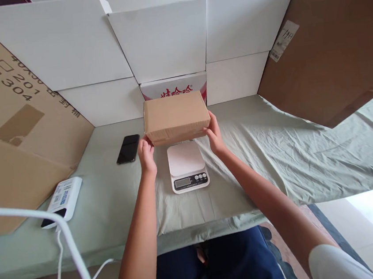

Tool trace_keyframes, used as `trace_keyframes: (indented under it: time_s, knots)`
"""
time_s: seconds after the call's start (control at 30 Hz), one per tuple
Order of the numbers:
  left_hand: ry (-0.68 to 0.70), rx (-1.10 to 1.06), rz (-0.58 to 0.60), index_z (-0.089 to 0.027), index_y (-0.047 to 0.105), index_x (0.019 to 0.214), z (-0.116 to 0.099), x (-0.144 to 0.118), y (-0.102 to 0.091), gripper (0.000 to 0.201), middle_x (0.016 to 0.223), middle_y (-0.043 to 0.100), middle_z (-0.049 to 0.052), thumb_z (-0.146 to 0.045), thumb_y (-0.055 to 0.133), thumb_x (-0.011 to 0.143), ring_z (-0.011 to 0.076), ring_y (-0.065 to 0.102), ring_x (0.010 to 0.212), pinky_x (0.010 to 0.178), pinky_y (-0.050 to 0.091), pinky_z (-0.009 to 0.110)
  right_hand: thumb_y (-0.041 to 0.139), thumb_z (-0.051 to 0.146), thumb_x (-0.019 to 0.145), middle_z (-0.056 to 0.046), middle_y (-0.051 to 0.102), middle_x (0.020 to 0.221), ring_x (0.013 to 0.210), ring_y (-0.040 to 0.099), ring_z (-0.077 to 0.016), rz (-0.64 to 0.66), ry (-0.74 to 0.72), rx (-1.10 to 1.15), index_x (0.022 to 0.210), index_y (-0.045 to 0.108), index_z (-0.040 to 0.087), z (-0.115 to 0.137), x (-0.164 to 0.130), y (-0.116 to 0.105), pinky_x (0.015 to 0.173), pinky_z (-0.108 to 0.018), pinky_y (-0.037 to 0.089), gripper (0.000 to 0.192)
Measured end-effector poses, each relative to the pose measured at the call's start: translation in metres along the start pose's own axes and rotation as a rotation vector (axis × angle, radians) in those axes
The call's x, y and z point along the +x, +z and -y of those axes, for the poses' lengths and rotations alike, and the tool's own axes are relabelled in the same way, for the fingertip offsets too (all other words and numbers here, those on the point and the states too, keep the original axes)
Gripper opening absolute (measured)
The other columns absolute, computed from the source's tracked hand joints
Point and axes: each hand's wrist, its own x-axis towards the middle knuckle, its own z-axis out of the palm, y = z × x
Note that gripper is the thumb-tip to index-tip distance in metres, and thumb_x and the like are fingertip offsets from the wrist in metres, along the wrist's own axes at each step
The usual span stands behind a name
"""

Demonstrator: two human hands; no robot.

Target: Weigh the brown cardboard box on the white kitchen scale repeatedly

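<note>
A brown cardboard box is held between my two hands, just behind and above a white digital kitchen scale. My left hand grips the box at its near left corner, and my right hand grips its near right corner. The box looks closed, with a strip of tape along its near side. On the scale, the weighing plate carries nothing and the display looks blank. A black smartphone lies flat on the cloth, left of my left hand.
Large white boxes line the back of the green cloth. Big cardboard cartons stand at the left and right. A white power bank and a white cable are at the left front.
</note>
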Motion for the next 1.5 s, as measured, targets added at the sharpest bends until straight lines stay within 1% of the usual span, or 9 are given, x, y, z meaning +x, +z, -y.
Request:
trace_keyframes:
  time_s: [0.17,0.3,0.5,0.6,0.8,1.03,1.2,1.33,1.5]
  knots:
    - [-0.128,0.021,-0.019,-0.023,0.066,0.117,0.046,0.018,-0.001,0.065,0.138,0.063,0.016,-0.075,0.059,0.078,0.0260,0.058,0.132,0.109,0.043,0.040,0.056,0.050,0.083,-0.010,0.045,0.155,0.146,0.037,-0.0317,-0.046,0.114,-0.022,0.143,0.040,0.023,-0.041,0.010,0.008,0.123,-0.051,0.032,0.067]
    - [-0.186,0.033,-0.030,-0.022,0.065,0.121,0.058,0.019,-0.007,0.068,0.142,0.061,0.017,-0.075,0.057,0.079,0.0270,0.057,0.134,0.110,0.042,0.041,0.055,0.047,0.082,-0.007,0.048,0.154,0.146,0.038,-0.0300,-0.033,0.170,-0.021,0.140,0.042,0.025,-0.047,0.005,0.009,0.125,-0.050,0.030,0.063]
    - [-0.208,0.032,-0.043,-0.022,0.067,0.125,0.053,0.022,-0.011,0.068,0.145,0.059,0.018,-0.073,0.055,0.082,0.0283,0.053,0.139,0.115,0.037,0.044,0.053,0.044,0.082,-0.009,0.044,0.156,0.143,0.043,-0.0286,-0.065,0.231,-0.003,0.147,0.034,0.026,-0.057,0.006,0.004,0.123,-0.052,0.032,0.070]
    - [-0.185,0.040,-0.061,-0.024,0.068,0.125,0.048,0.025,-0.017,0.067,0.149,0.056,0.016,-0.074,0.051,0.083,0.0269,0.048,0.143,0.117,0.035,0.042,0.053,0.045,0.081,-0.007,0.037,0.160,0.146,0.040,-0.0296,-0.152,0.283,0.015,0.151,0.028,0.030,-0.065,0.007,-0.005,0.122,-0.056,0.031,0.076]
    - [-0.220,0.034,-0.057,-0.024,0.067,0.128,0.045,0.027,-0.021,0.070,0.152,0.053,0.016,-0.075,0.051,0.083,0.0272,0.047,0.144,0.118,0.034,0.043,0.052,0.046,0.082,-0.007,0.036,0.162,0.147,0.039,-0.0297,-0.220,0.349,0.024,0.148,0.034,0.030,-0.069,0.009,-0.015,0.120,-0.056,0.033,0.071]
    - [-0.222,0.029,-0.010,-0.025,0.067,0.132,0.048,0.026,-0.016,0.074,0.151,0.054,0.016,-0.076,0.056,0.080,0.0293,0.047,0.144,0.118,0.034,0.046,0.053,0.049,0.084,-0.009,0.047,0.155,0.139,0.049,-0.0294,-0.060,0.299,0.008,0.150,0.033,0.028,-0.064,0.007,-0.007,0.119,-0.055,0.038,0.072]
    - [-0.221,0.047,0.018,-0.024,0.067,0.131,0.051,0.026,-0.015,0.072,0.151,0.054,0.016,-0.075,0.058,0.080,0.0309,0.048,0.142,0.117,0.036,0.047,0.056,0.051,0.084,-0.006,0.049,0.155,0.149,0.037,-0.0313,0.033,0.202,-0.059,0.145,0.043,0.026,-0.053,0.007,-0.002,0.124,-0.053,0.033,0.067]
    - [-0.187,0.043,0.021,-0.022,0.067,0.131,0.047,0.022,-0.012,0.076,0.149,0.055,0.018,-0.075,0.062,0.077,0.0317,0.048,0.142,0.117,0.037,0.047,0.054,0.060,0.087,-0.005,0.045,0.159,0.152,0.034,-0.0315,0.030,0.152,-0.081,0.148,0.041,0.027,-0.049,0.005,0.000,0.124,-0.053,0.033,0.070]
    - [-0.050,0.033,0.056,-0.023,0.066,0.133,0.022,0.001,-0.014,0.076,0.149,0.055,0.017,-0.074,0.062,0.078,0.0314,0.047,0.143,0.118,0.036,0.045,0.054,0.069,0.088,-0.005,0.034,0.164,0.153,0.031,-0.0313,-0.004,0.008,-0.107,0.153,0.034,0.031,-0.028,-0.008,-0.002,0.126,-0.052,0.029,0.078]
